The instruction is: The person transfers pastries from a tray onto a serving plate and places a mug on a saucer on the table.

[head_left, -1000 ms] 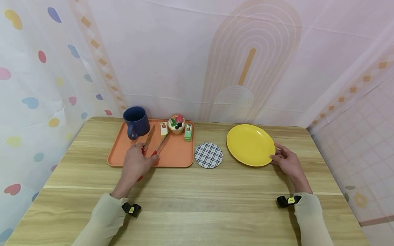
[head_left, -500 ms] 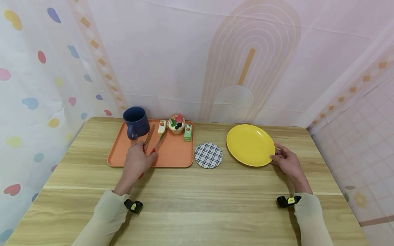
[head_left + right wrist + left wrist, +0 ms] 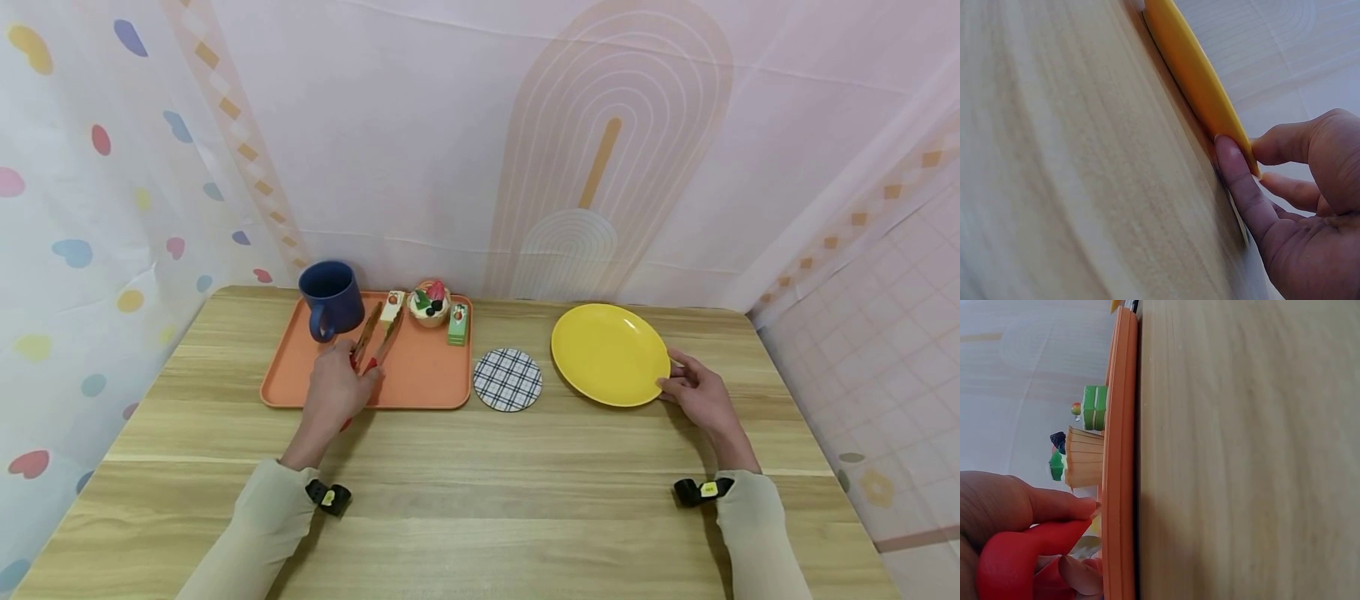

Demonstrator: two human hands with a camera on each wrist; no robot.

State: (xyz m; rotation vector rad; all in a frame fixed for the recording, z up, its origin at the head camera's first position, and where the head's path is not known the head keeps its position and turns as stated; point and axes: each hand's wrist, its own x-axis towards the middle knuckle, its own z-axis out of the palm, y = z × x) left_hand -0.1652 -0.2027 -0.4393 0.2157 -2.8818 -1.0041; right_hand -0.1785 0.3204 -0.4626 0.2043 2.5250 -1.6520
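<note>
My left hand (image 3: 335,385) grips tongs (image 3: 387,340) by their red handles over the orange tray (image 3: 431,379). The tongs' arms are spread on either side of a small white cake slice (image 3: 392,306); whether they touch it I cannot tell. To its right sit a fruit tart (image 3: 430,306) and a green cake slice (image 3: 458,325), both also visible in the left wrist view. At the right, my right hand (image 3: 701,396) pinches the rim of a yellow plate (image 3: 611,354). In the right wrist view the thumb (image 3: 1241,178) and fingers hold the plate's edge from opposite sides.
A dark blue mug (image 3: 332,296) stands on the tray's back left, close to the tongs. Between tray and plate lies a round checked coaster (image 3: 507,380). A patterned curtain (image 3: 420,150) hangs behind the wooden table (image 3: 510,500).
The white cake slice has shifted slightly back and left on the tray. My left hand and the tongs have moved a little forward. The right hand and plate stay put.
</note>
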